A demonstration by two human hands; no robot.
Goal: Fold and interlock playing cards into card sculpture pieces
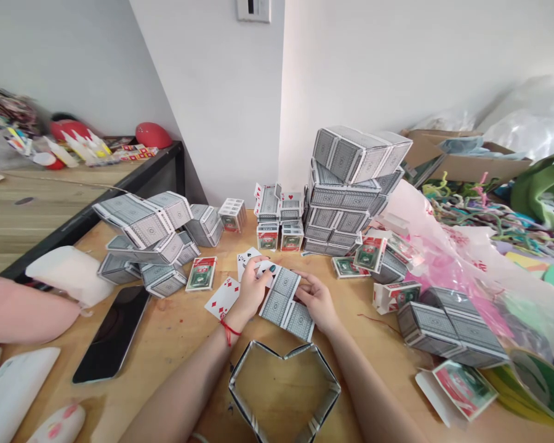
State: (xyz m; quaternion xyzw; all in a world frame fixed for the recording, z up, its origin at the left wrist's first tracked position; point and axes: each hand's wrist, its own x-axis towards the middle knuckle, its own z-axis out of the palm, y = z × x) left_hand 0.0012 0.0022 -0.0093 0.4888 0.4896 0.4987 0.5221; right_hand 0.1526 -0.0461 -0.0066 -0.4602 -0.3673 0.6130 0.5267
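Note:
Both hands hold a piece made of playing cards (pixel 279 304), joined with their grey patterned backs facing up. My left hand (pixel 252 288), a red string at its wrist, pinches its upper left part, where a white card face shows under the thumb. My right hand (pixel 317 300) grips its right edge; some fingertips are hidden behind it. Beside my left hand lie a face-up diamond card (pixel 223 296) and a partly covered spade card (pixel 245 257). Between my forearms stands a heart-shaped frame of cards (pixel 240 375), open in the middle.
Card-built boxes are stacked at the left (pixel 141 224) and in a taller tower (pixel 337 184) at the right. Several card packs (pixel 201 273) lie around. A black phone (pixel 113 335) is at the left; clear plastic (pixel 466 252), a card-built block (pixel 450 326) and a tape roll (pixel 533 381) are at the right.

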